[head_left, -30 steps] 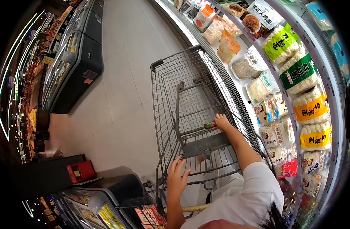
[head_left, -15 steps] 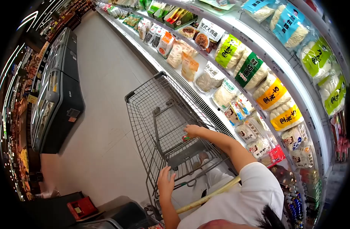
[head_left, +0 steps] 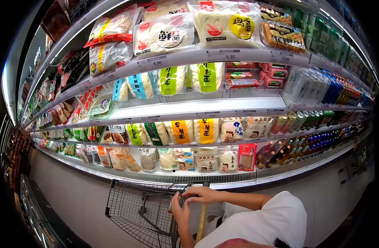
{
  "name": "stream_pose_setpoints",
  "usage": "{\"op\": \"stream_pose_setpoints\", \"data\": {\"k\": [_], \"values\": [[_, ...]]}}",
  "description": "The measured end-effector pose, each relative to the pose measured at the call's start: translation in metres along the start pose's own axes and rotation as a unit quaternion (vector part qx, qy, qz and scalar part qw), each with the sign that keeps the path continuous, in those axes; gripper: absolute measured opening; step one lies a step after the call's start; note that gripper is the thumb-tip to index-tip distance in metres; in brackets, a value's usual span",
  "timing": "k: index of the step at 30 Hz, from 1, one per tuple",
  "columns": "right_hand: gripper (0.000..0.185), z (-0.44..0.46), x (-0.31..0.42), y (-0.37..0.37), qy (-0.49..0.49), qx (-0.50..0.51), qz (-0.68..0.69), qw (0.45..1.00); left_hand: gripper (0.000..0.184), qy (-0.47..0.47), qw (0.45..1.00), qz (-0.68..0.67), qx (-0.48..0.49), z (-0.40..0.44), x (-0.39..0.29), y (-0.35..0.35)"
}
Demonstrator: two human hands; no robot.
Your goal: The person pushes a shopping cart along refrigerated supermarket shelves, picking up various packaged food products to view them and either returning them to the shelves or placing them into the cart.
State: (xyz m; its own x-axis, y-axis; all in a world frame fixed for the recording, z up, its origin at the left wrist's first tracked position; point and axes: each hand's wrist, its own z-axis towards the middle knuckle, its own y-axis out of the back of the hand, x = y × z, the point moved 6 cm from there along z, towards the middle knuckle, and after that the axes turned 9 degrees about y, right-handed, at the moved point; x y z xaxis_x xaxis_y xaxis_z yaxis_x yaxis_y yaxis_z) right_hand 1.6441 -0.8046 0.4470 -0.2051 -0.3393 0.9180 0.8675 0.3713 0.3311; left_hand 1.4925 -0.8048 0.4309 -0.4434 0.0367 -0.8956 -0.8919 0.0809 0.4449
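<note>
My left hand (head_left: 181, 211) is raised over the near end of a wire shopping cart (head_left: 127, 211), its fingers bent upward and curled inward. My right hand (head_left: 201, 194) reaches across from the right, fingers bent, the fingertips meeting those of the left. A small red-and-green item (head_left: 171, 205) shows at the outer edge of the left hand, mostly covered; its kind is too small to tell. What lies between the fingers is hidden. Beside the wrists runs the cart's yellowish handle bar (head_left: 202, 221).
A refrigerated shelf unit (head_left: 239, 182) spans the view ahead. Bagged noodles (head_left: 228, 25) fill several shelves, with sausages (head_left: 282, 36), cans (head_left: 309, 84) and bottles (head_left: 305, 144) to the right. A dark freezer case (head_left: 41, 215) stands at the left on the tiled floor.
The view has swung right to face the shelves. My right hand, with a small red-and-green item in its fingers before, has come back to meet my left, whose spread fingers have curled.
</note>
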Motion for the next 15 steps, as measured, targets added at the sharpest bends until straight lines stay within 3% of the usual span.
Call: {"op": "stream_pose_setpoints", "data": {"k": [4,5,6,7,12,15], "values": [[0.034,-0.062,0.007,0.055,-0.015,-0.136,-0.046,0.990,0.046,-0.131,0.979,-0.034,0.156,0.013,-0.079,-0.079],[0.030,-0.073,0.018,0.073,-0.042,-0.146,-0.059,0.987,0.046,-0.131,0.974,-0.039,0.180,0.013,-0.096,-0.098],[0.027,-0.083,0.024,0.091,-0.005,-0.191,-0.102,0.976,0.047,-0.129,0.970,-0.043,0.201,0.011,-0.111,-0.117],[0.024,-0.093,0.027,0.111,-0.006,-0.220,-0.094,0.971,0.048,-0.181,0.963,-0.042,0.194,0.011,-0.129,-0.132],[0.022,-0.140,0.034,0.186,-0.047,-0.312,-0.115,0.942,0.049,-0.225,0.947,-0.051,0.225,0.021,-0.188,-0.205],[0.022,-0.164,0.032,0.225,-0.011,-0.344,-0.144,0.928,0.050,-0.292,0.926,-0.052,0.236,0.023,-0.225,-0.242]]}}
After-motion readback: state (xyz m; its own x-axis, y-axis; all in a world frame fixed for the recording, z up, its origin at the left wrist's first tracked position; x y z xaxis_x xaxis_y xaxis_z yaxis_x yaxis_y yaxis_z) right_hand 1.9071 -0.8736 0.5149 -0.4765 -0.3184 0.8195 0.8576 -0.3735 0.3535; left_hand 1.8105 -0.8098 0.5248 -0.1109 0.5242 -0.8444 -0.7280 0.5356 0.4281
